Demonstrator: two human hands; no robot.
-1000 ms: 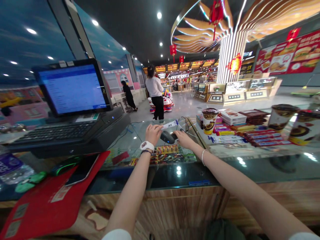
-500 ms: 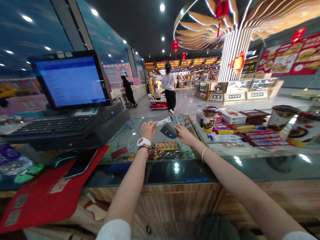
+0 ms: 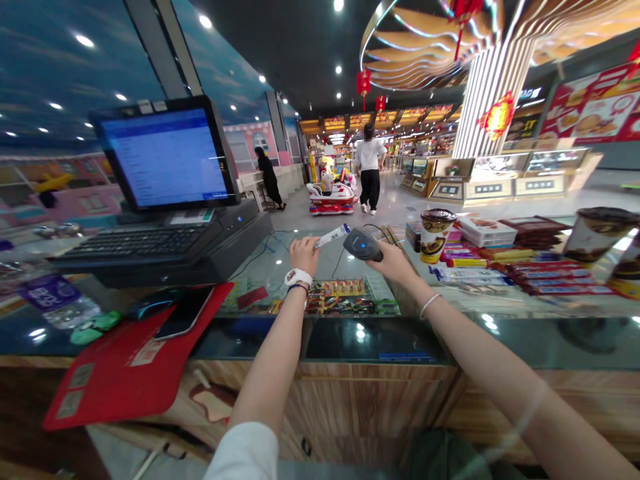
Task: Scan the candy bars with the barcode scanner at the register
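My left hand is closed on the end of a thin white and blue packet, held above the glass counter. In my right hand is a dark handheld scanner, gripped by its handle. The scanner's head points left, close beside the packet; whether they touch I cannot tell. Small colourful packs show under the glass below my hands.
At the left stand a monitor and a keyboard. A phone lies on a red mat. Cups and snack bars cover the right counter. A person is beyond the counter.
The scanner has lifted and turned in my right hand, its handle now showing more. The packet is tilted slightly more upward. The view has swung left, and the person in white has walked away.
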